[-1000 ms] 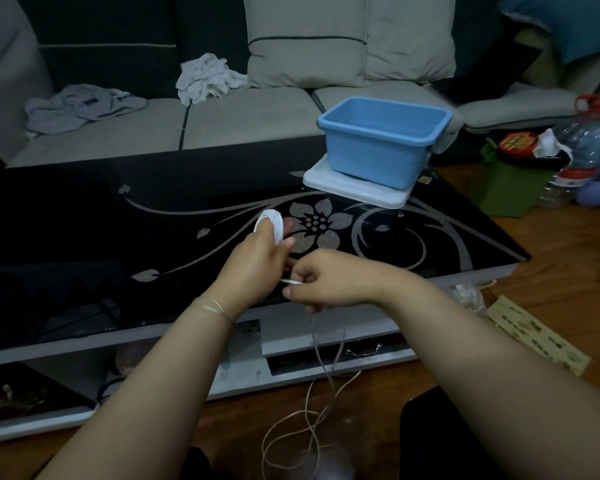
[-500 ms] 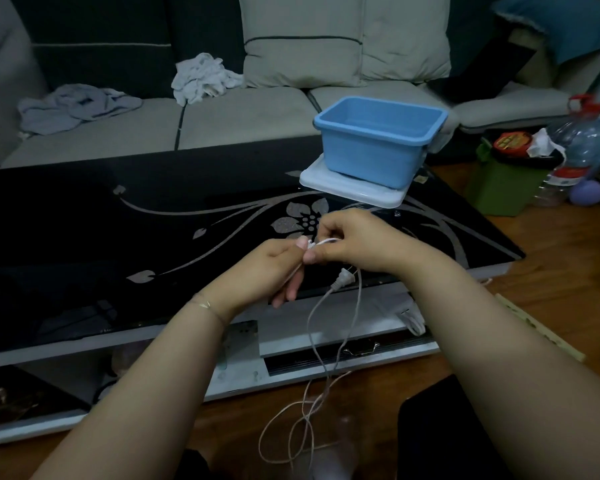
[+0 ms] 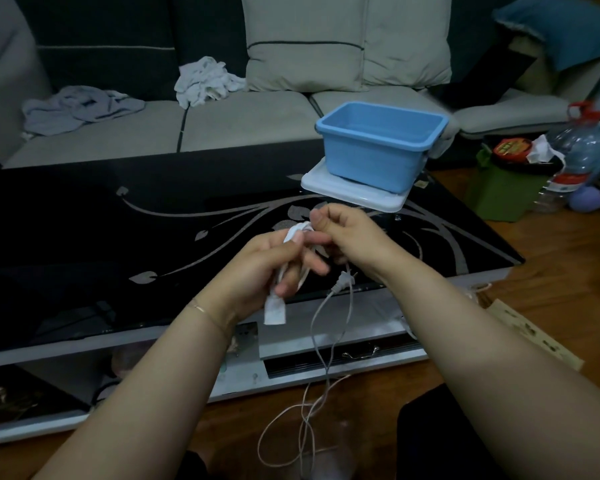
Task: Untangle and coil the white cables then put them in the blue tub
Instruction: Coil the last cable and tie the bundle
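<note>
Both hands, left hand [image 3: 271, 268] and right hand [image 3: 347, 237], pinch the white cable [image 3: 321, 327] (plug dangling). The blue tub [image 3: 378, 147] sits on a white lid [image 3: 354, 192] atop the black glass table [image 3: 84, 237]; sofa [image 3: 243, 126] beyond.

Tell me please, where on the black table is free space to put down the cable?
The table shows bare glass left of the hands, from the near edge back to the sofa. A smaller bare patch lies right of the right hand. The far right corner is taken by the blue tub on its white tray.

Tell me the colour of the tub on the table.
Light blue tub, seen in the head view.
</note>
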